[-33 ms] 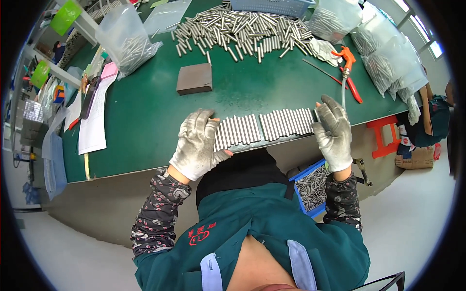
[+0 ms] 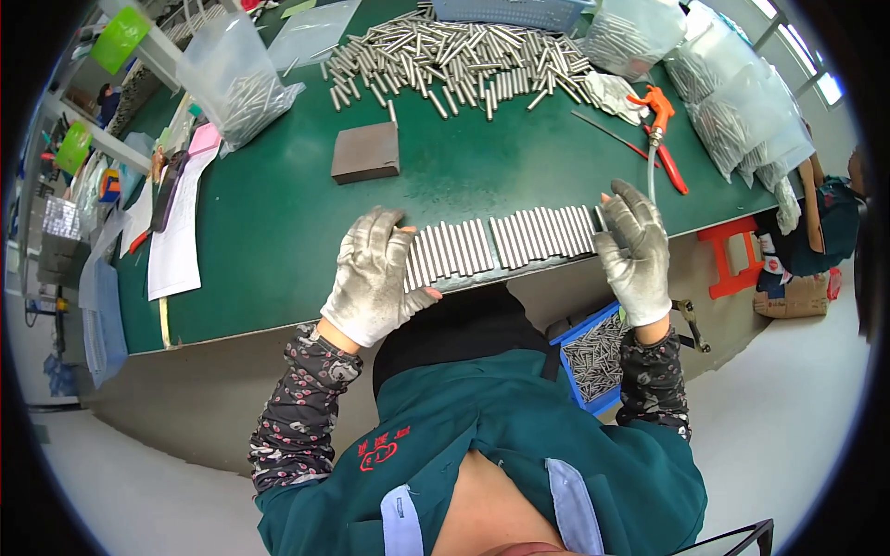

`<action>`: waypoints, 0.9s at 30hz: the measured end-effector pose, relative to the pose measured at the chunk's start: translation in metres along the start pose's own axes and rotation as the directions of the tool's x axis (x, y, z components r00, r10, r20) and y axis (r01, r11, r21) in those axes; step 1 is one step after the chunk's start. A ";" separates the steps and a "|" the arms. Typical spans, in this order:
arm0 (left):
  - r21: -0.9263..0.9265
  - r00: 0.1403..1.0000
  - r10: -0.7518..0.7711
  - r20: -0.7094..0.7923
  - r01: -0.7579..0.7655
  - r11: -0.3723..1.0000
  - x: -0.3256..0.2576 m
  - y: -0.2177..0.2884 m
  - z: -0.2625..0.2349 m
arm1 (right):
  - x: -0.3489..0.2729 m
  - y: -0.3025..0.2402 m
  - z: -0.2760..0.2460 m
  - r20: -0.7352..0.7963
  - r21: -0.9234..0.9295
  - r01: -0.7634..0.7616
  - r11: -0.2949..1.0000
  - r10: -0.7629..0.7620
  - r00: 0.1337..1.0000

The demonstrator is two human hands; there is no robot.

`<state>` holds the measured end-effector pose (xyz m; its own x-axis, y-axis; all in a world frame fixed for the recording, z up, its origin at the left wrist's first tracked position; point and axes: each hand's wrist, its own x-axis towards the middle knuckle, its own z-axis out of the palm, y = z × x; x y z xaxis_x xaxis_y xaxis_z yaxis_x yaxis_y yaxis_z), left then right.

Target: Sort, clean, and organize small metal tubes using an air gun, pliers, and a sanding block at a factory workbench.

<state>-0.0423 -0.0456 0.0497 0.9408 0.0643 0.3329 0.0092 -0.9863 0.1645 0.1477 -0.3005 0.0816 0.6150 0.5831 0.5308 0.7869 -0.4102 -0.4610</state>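
Metal rods (image 2: 501, 243) lie side by side in a neat row along the near edge of the green bench (image 2: 278, 213), just below the middle of the frame, with a narrow gap splitting the row into a left batch and a right batch. Seen from your head camera, your left hand (image 2: 375, 276), in a worn grey work glove, rests flat on the bench at the left end of the row, fingers spread, its grip released, the thumb and finger edge touching the outermost rods. Your right hand (image 2: 635, 250), gloved the same way, stands at the right end of the row, fingers extended and pressed against the last rods; its grip is likewise released, clasping nothing. The row sits between your two hands.

Toward the upper middle of the frame a loose heap of rods (image 2: 454, 51) spreads across the bench. A flat brown block (image 2: 365, 152) lies alone between that heap and your row, left of centre. At the upper left a clear plastic bag (image 2: 236, 79) holds more rods, and papers (image 2: 176, 241) lie along the left edge of the bench. At the upper right an orange air gun (image 2: 656, 111) with a hose rests near more clear bags (image 2: 742, 116). Below the bench edge, by your right forearm, a blue bin (image 2: 593, 357) holds small metal parts.
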 end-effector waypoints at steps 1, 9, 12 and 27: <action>0.019 0.999 0.036 -0.016 -0.036 0.999 0.001 0.000 -0.002 | 0.000 0.000 -0.001 -0.017 -0.020 0.010 1.000 -0.010 1.000; 0.055 0.983 0.091 0.162 -0.101 0.993 0.021 0.013 0.002 | -0.003 0.006 -0.015 -0.081 -0.099 -0.006 0.995 -0.002 0.997; 0.044 0.985 0.092 0.147 -0.099 0.994 0.022 0.014 0.006 | -0.006 0.011 -0.017 -0.103 -0.110 -0.023 0.994 0.012 0.995; 0.044 0.986 0.101 0.131 -0.108 0.993 0.031 0.021 -0.007 | -0.029 -0.001 -0.005 0.128 -0.244 0.061 0.968 -0.030 0.991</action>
<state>-0.0151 -0.0634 0.0696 0.9732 -0.0563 0.2228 -0.0772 -0.9933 0.0861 0.1298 -0.3208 0.0705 0.5798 0.6802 0.4485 0.8112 -0.5331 -0.2402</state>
